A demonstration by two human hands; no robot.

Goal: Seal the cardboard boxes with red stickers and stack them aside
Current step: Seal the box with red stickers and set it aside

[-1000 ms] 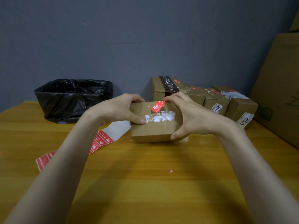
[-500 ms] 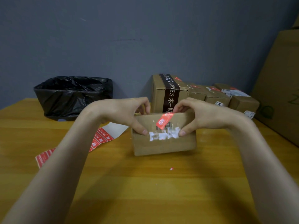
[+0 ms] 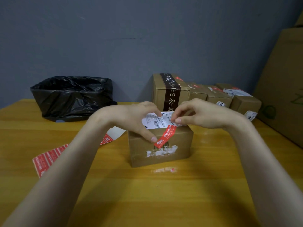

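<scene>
A small cardboard box (image 3: 178, 145) stands on the wooden table in front of me, white shipping label on top, torn white label remains on its front. A red sticker (image 3: 165, 136) runs from the top edge down the front face. My left hand (image 3: 134, 118) grips the box's top left, thumb pressing the front beside the sticker's lower end. My right hand (image 3: 201, 115) rests on the box's top right, fingers curled, fingertips pressing the label near the sticker's upper end. A sheet of red stickers (image 3: 47, 158) lies at the left.
A bin with a black bag (image 3: 72, 97) sits at the back left. A row of several sealed boxes (image 3: 205, 95) stands behind the box in hand. A large carton (image 3: 285, 86) leans at the right. The table (image 3: 157, 199) stretches toward me.
The box was turned and set down upright closer to me. The sticker, loose before, now lies flat over the top edge and front face. Both hands shifted to the top.
</scene>
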